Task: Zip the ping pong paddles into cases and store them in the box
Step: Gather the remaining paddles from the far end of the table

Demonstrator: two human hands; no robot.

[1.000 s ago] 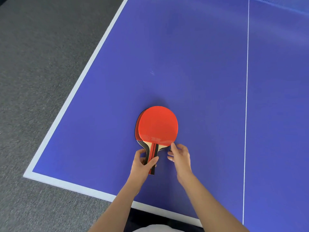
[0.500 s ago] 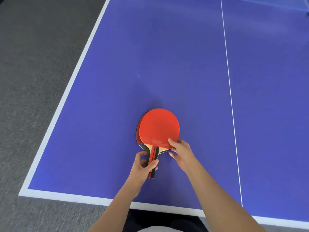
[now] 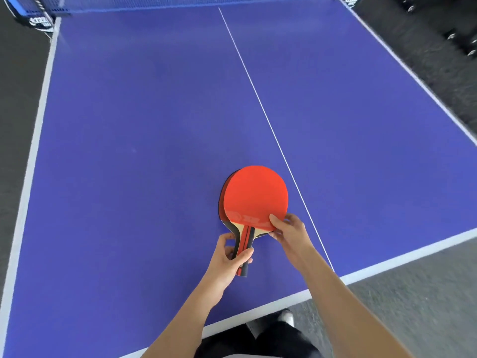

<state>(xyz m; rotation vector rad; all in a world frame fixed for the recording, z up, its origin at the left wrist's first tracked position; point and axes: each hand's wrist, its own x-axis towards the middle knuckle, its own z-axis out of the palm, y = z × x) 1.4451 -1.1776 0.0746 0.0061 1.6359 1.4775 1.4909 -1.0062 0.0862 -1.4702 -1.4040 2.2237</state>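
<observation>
Head camera looks down on two hands. Fingers and thumb of the left hand (image 3: 228, 257) curl round the stacked handles (image 3: 244, 240) and grip them. The right hand (image 3: 290, 235) pinches the lower right edge of the top paddle (image 3: 255, 197), thumb on its red rubber, fingers beneath. Under it sits a second paddle (image 3: 230, 226), its dark rim showing at the left. The pair is low over the blue ping pong table (image 3: 129, 125), just left of the white centre line (image 3: 258, 102), near the person's end. The net (image 3: 154, 2) crosses the far edge.
</observation>
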